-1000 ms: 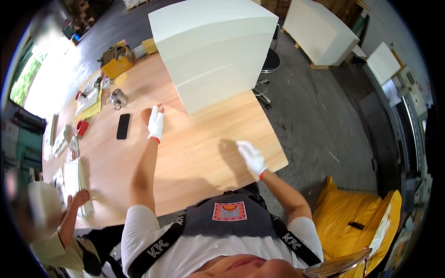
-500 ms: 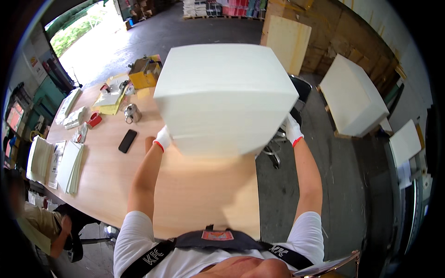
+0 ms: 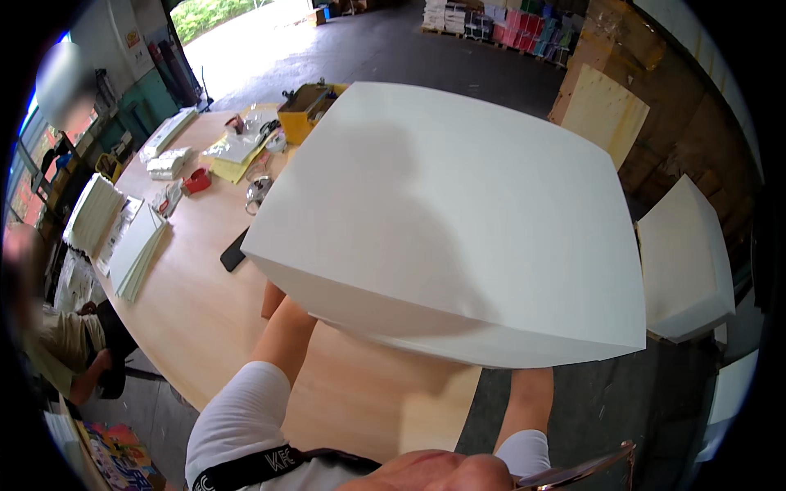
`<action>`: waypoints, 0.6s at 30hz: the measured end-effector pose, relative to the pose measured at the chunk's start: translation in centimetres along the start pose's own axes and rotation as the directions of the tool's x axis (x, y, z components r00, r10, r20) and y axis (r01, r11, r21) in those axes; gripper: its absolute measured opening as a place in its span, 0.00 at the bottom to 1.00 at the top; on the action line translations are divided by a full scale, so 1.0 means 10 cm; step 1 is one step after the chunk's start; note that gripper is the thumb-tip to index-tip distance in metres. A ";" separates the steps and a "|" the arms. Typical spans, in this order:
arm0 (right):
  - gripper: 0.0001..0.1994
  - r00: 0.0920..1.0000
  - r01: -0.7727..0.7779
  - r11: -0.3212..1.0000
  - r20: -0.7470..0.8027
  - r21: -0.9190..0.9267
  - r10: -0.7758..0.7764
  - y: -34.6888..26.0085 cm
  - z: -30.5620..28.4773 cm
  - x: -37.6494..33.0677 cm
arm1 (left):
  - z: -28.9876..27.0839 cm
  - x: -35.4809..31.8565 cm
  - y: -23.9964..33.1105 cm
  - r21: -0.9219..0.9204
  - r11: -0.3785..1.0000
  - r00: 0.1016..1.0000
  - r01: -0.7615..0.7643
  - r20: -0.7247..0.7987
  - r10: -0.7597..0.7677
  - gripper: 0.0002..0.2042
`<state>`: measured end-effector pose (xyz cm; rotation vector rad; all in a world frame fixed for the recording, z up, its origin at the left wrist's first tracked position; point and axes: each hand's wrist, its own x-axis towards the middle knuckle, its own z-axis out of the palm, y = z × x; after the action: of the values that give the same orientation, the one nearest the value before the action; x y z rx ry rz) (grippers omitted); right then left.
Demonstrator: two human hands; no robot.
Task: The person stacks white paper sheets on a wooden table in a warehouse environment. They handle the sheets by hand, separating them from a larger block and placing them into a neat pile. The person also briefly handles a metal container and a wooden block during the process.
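A big white block, which looks like a stack of large sheets, fills the middle of the view, its top tipped toward me. It overhangs the right edge of the wooden table. My left forearm runs up under its near left part, and my right forearm under its near right part. Both hands are hidden beneath the stack, holding it, so their fingers do not show. A black phone lies by its left corner, and a brownish cylinder sits next to my left forearm.
On the table's left are piles of white strips, fanned sheets, a red tape roll, a metal mug and a yellow box. Another white stack stands at right. A person sits at lower left.
The stack has come nearer and moved right, and its top now tilts toward me. My gloved hands, seen earlier at its sides, are now hidden beneath it. The view has also turned.
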<state>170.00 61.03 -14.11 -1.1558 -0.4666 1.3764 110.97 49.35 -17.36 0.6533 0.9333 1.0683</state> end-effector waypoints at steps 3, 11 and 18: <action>0.30 0.999 -0.002 1.000 -0.035 0.013 0.002 0.11 -0.16 -0.15 | 0.05 -0.03 -0.16 0.029 1.000 1.000 0.003 -0.003 -0.002 0.25; 0.30 0.990 -0.089 0.996 -0.112 -0.026 0.086 0.50 -0.84 -1.62 | 0.20 -0.93 -0.56 0.149 0.988 0.995 -0.050 -0.076 0.062 0.25; 0.31 0.947 -0.239 0.969 -0.234 -0.064 0.219 0.95 -1.56 -3.66 | 0.32 -1.95 -0.92 0.287 0.956 0.987 -0.053 -0.129 0.094 0.25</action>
<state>170.28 20.13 -15.80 -1.4604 -0.2390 1.4108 114.27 27.77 -17.28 0.8618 1.2075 1.0672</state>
